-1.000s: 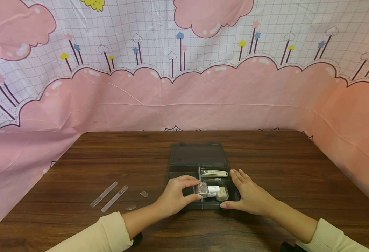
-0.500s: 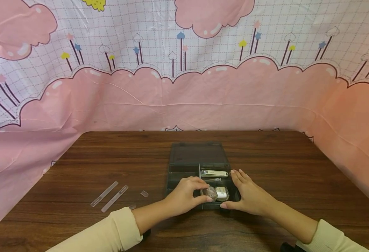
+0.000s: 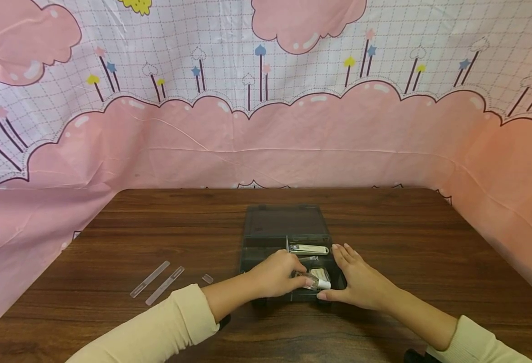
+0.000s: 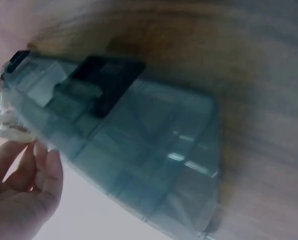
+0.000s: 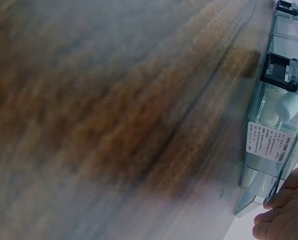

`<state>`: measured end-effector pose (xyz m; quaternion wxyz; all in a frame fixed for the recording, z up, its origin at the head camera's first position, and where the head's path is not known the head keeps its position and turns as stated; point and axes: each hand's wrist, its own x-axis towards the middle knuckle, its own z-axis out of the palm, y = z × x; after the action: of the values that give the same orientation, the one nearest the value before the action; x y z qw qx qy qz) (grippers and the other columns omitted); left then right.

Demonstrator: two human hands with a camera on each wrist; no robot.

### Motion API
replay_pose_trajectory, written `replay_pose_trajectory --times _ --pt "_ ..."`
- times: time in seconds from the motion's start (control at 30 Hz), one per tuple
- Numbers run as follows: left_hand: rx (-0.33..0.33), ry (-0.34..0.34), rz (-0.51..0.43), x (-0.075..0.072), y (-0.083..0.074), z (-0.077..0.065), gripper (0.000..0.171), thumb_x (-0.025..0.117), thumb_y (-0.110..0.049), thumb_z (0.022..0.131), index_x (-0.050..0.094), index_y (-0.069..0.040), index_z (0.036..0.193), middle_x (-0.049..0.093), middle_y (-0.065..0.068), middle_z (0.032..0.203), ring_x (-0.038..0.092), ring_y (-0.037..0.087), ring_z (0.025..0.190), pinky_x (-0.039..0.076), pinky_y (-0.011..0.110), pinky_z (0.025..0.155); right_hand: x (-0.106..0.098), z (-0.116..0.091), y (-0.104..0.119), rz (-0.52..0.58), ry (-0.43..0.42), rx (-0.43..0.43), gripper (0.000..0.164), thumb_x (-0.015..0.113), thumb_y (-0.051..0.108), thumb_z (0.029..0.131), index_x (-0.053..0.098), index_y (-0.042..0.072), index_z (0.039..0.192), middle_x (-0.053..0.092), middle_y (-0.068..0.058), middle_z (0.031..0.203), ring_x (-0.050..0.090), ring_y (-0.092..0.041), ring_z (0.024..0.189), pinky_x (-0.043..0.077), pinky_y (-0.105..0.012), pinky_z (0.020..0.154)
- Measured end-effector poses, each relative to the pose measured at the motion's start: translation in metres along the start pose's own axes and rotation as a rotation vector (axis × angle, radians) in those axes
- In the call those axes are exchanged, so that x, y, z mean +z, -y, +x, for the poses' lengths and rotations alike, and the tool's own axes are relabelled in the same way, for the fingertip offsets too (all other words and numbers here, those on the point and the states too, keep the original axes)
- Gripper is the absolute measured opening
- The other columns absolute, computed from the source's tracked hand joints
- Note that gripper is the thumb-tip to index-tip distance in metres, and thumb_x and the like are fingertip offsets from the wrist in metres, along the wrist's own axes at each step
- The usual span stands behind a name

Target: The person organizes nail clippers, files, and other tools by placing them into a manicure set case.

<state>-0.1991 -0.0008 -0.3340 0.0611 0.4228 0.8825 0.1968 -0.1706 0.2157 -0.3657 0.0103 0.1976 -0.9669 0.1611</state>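
Observation:
In the head view my left hand (image 3: 278,275) pinches a small nail polish bottle (image 3: 312,282) with a white cap, over the front right part of a dark translucent divided box (image 3: 286,222). The bottle lies tilted, cap to the right. Behind it a beige nail polish bottle (image 3: 321,273) sits in the box. My right hand (image 3: 361,280) rests against the box's right side, fingers extended, thumb at the front corner. The left wrist view shows the held bottle (image 4: 11,122) at the box edge. In the right wrist view, fingers (image 5: 289,205) touch the box's lower edge.
A nail clipper (image 3: 308,249) lies in the box's back right compartment. Two clear flat strips (image 3: 150,279) and a small clear nail tip (image 3: 208,278) lie on the wooden table to the left. A printed label (image 5: 269,141) is on the box's wall.
My left hand has moved right with the bottle, lowering it into the front right compartment; its white cap now points to the right. My right hand has stayed in place.

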Motion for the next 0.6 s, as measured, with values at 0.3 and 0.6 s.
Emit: replay_pose_trajectory --times 0.3,0.6 --pt "-0.059 0.087 0.022 -0.006 -0.007 0.008 0.020 0.067 -0.018 0.086 0.073 -0.002 0.095 0.070 0.001 0.070 0.036 -0.001 0.039 0.033 0.009 0.041 0.000 0.000 0.001 0.007 0.001 0.001 0.112 0.061 0.069 0.072 0.028 -0.014 0.138 0.028 -0.033 0.144 0.021 -0.051 0.135 0.031 -0.062 0.102" --pt "-0.072 0.205 0.174 -0.009 -0.007 0.017 0.014 0.073 -0.019 0.081 0.071 -0.013 0.068 0.066 -0.006 0.068 0.054 0.002 0.060 0.044 0.012 0.056 0.000 -0.001 0.001 0.002 -0.011 0.004 0.111 0.062 0.068 0.072 0.029 -0.014 0.138 0.029 -0.033 0.144 0.022 -0.050 0.135 0.032 -0.061 0.103"
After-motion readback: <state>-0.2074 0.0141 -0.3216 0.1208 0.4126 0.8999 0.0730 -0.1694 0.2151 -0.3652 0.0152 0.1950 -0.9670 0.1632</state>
